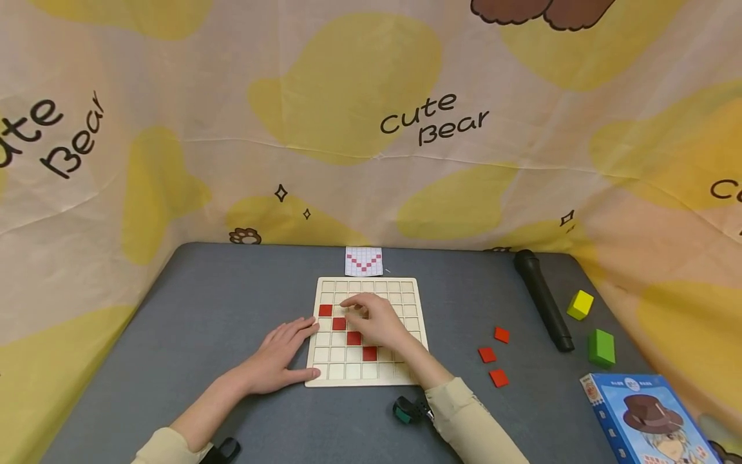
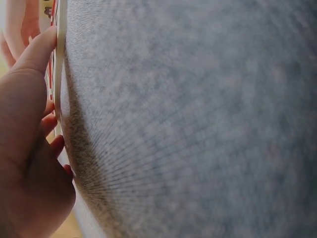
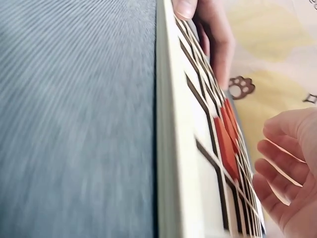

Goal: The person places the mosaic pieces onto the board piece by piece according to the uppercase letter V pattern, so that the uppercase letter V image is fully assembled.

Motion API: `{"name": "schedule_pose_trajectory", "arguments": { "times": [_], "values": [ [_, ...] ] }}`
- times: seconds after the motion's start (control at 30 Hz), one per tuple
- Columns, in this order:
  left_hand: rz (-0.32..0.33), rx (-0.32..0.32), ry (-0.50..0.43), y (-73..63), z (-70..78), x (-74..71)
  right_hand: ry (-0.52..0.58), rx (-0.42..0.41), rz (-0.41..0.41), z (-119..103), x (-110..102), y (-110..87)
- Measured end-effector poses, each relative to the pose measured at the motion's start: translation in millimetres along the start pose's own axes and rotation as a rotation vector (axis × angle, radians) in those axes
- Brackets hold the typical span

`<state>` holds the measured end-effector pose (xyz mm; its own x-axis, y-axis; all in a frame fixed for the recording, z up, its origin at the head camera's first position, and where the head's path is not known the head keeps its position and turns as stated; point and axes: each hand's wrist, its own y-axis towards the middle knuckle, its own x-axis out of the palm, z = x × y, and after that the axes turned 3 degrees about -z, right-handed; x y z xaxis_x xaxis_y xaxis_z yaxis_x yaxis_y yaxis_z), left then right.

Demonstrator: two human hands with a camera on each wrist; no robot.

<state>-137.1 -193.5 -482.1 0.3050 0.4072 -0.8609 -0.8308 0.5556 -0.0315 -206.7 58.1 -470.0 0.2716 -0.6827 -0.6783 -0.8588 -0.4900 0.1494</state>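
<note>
A cream grid board (image 1: 336,371) lies on the table, with several red square tiles (image 1: 354,338) set in a diagonal that steps down to the right. My left hand (image 1: 277,357) rests spread at the board's left edge, thumb and fingertips touching the rim. Over the board's upper middle hovers my right hand (image 1: 377,320), its fingers loosely bent. In the right wrist view, nothing shows between the fingers of the right hand (image 3: 290,163). A small card (image 1: 364,261) behind the board bears a red V of squares on a grid.
Three loose red tiles (image 1: 487,355) lie right of the board. Farther right are a black microphone (image 1: 545,299), a yellow block (image 1: 580,305) and a green block (image 1: 601,348). A blue picture box (image 1: 617,403) sits at the near right. Printed cloth (image 1: 324,84) hangs behind the table.
</note>
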Motion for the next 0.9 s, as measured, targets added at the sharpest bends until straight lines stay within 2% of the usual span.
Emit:
{"name": "schedule_pose_trajectory", "arguments": {
  "times": [0.23, 0.5, 0.67, 0.9],
  "values": [
    [0.025, -0.021, -0.031, 2.1, 1.8, -1.3, 0.089, 0.077, 0.061, 15, -27, -26.0],
    [0.089, -0.013, -0.002, 3.7, 1.1, -3.4, 0.134, 0.148, 0.135, 37, -64, -64.5],
    [0.125, 0.000, 0.020, 2.7, 1.6, -4.4, 0.059, 0.187, 0.208, 55, -83, -89.8],
    [0.105, -0.013, 0.020, 3.7, 1.3, -3.0, -0.111, 0.201, 0.309, 80, -111, -128.9]
  ]
}}
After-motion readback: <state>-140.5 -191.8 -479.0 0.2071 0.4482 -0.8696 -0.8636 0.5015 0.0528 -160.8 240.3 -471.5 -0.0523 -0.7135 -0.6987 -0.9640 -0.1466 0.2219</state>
